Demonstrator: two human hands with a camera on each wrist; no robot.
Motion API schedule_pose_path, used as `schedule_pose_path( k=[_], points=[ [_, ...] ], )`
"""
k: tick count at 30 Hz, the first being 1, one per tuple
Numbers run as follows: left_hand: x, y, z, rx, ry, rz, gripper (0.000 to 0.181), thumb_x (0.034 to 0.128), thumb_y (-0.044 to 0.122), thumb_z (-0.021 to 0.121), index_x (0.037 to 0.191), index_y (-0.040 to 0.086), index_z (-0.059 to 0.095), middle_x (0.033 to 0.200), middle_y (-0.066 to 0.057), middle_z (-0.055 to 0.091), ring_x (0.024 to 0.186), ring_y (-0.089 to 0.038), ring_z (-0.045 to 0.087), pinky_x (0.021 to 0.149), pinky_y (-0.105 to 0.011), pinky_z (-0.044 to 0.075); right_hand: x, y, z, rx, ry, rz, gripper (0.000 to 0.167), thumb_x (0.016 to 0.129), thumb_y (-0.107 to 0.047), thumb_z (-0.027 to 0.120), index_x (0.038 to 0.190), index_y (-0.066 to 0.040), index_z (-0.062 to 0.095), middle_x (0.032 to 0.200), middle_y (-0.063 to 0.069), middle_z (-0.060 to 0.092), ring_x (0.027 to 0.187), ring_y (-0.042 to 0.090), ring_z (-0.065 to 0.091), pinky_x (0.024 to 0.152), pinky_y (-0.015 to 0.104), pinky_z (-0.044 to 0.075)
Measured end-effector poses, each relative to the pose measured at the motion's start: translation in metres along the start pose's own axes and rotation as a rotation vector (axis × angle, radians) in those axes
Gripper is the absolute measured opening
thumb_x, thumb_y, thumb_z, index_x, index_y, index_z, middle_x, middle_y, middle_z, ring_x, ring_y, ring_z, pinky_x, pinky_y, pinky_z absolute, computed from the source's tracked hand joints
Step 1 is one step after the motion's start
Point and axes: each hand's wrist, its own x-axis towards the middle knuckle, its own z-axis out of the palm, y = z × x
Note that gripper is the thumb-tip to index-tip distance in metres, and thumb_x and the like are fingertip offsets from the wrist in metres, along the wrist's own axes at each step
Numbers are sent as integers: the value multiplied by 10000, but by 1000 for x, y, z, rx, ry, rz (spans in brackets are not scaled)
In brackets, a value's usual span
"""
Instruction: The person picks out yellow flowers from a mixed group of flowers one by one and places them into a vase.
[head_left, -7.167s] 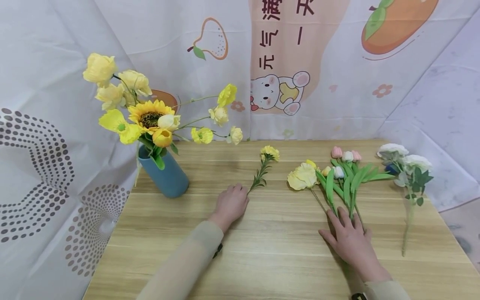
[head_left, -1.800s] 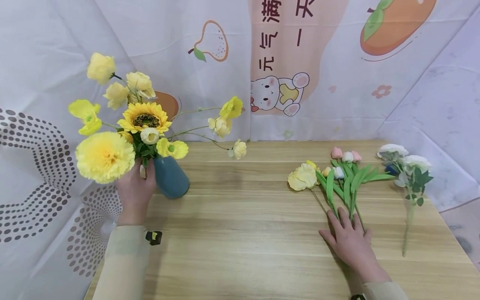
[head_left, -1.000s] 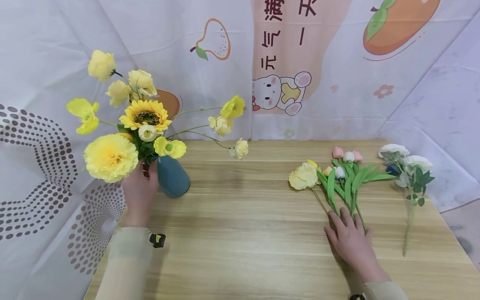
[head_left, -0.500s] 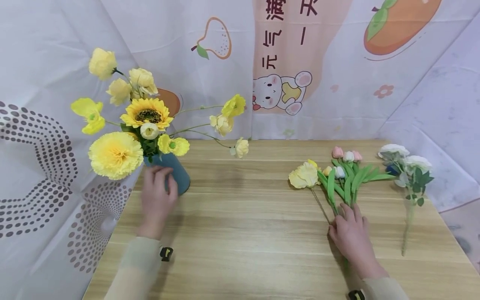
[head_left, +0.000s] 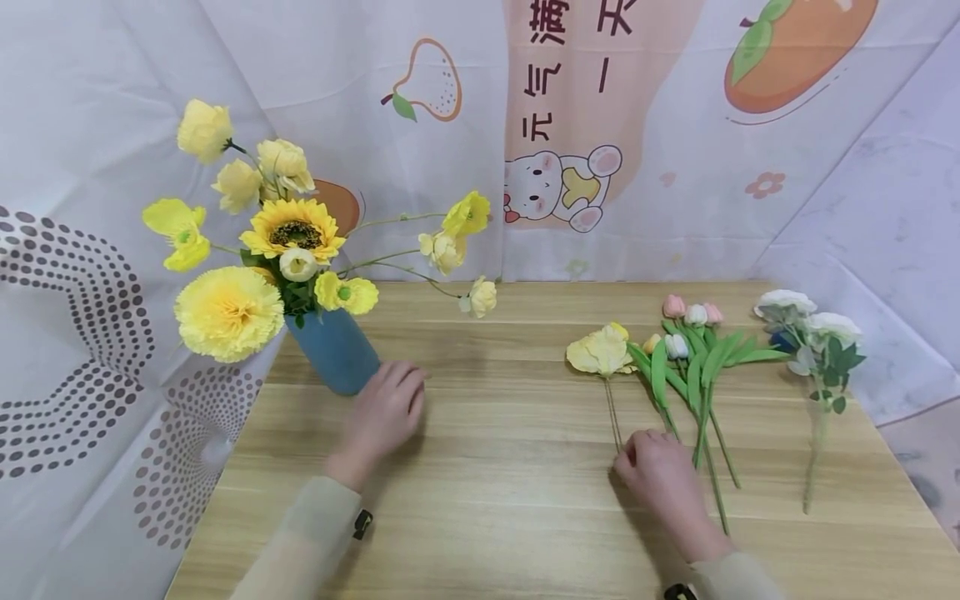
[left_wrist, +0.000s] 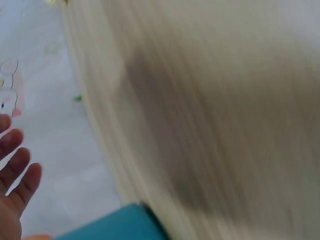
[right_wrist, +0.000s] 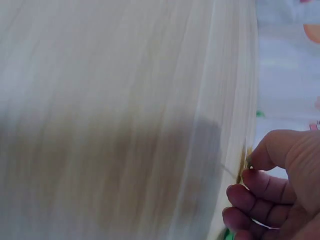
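Note:
My right hand [head_left: 663, 475] pinches the thin stem of a pale yellow flower [head_left: 600, 350] between thumb and forefinger, low over the table; the right wrist view shows this pinch, with the stem end [right_wrist: 249, 161] at the fingertips. A second thin stem runs close beside it. My left hand [head_left: 385, 410] holds nothing, its fingers loose, just right of the blue vase's [head_left: 330, 350] base. The vase looks tilted and bears a sunflower [head_left: 294, 232], a large yellow carnation [head_left: 228, 315] and several pale yellow blooms. In the left wrist view the left hand's fingers [left_wrist: 22, 185] are spread.
Tulips with green leaves [head_left: 708, 358] lie right of the pale yellow flower, pink and white heads away from me. White roses [head_left: 832, 329] on a long stem lie at the table's [head_left: 487, 517] right side. A printed cloth [head_left: 450, 167] hangs behind.
My left hand brought the yellow carnation from the table to the vase, let go and moved right. From the tulip stems, my right hand moved left, gripping the pale yellow flower's stem, which swung left.

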Motion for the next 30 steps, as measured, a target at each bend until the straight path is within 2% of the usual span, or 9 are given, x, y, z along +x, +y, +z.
schedule_pose_path(
  k=[3,7,10,15,19,23,26,28,30],
  points=[
    [0,8,9,-8,-113,-10,206,941,84,656,1130,69,737,1120,-81,693,1050,-278,629,928,-425,539,1,-13,4,58,-91,77,174,779,-43,678,674,-110,556,611,-8,520,562,171,462,532,346,423],
    [-1,15,20,-19,-245,-23,230,961,122,675,1183,93,725,1198,-89,671,1132,-300,613,982,-454,517,0,-29,12,91,-126,106,192,788,-48,663,672,-126,531,587,-22,493,536,141,426,495,301,383],
    [-4,19,26,-21,-337,-42,256,974,171,677,1225,126,704,1292,-97,625,1211,-334,577,1015,-501,492,-2,-39,18,99,-115,79,212,785,-49,679,665,-139,528,581,-34,487,527,127,417,485,292,376],
    [-8,22,31,-19,-471,-93,308,1001,262,656,1292,159,671,1417,-99,538,1320,-370,505,1049,-563,453,-5,-47,29,83,-40,-37,294,755,-32,737,637,-166,504,577,-71,458,540,105,395,510,292,374],
    [-9,23,34,-16,-541,-118,342,1016,288,637,1340,176,644,1446,-91,519,1333,-361,498,1044,-570,453,-6,-45,32,77,-17,-93,327,776,-48,785,656,-178,511,610,-82,472,587,116,421,571,317,403],
    [-9,25,35,-24,-566,-121,360,1019,303,631,1358,182,634,1435,-83,534,1318,-353,514,1033,-568,461,-6,-35,25,76,-45,-90,196,846,-111,779,754,-161,613,719,-49,567,693,153,509,647,362,475],
    [-7,28,36,-29,-568,-112,365,1022,320,626,1360,182,632,1425,-79,544,1314,-349,521,1036,-568,460,-4,-21,16,33,-16,-105,94,867,-135,767,864,-114,675,838,25,627,802,230,565,734,428,507],
    [-4,32,35,-31,-578,-107,370,1029,337,612,1369,190,625,1433,-73,541,1328,-343,512,1048,-568,453,-4,-8,9,-3,22,-115,135,862,-141,768,949,-69,694,928,93,643,874,306,582,778,493,500],
    [-1,36,36,-37,-586,-97,381,1033,357,604,1377,195,619,1445,-76,535,1343,-344,500,1062,-572,444,-4,6,3,-45,45,-110,246,851,-161,777,1047,-42,688,1027,165,644,958,397,582,829,588,473]
  ],
)
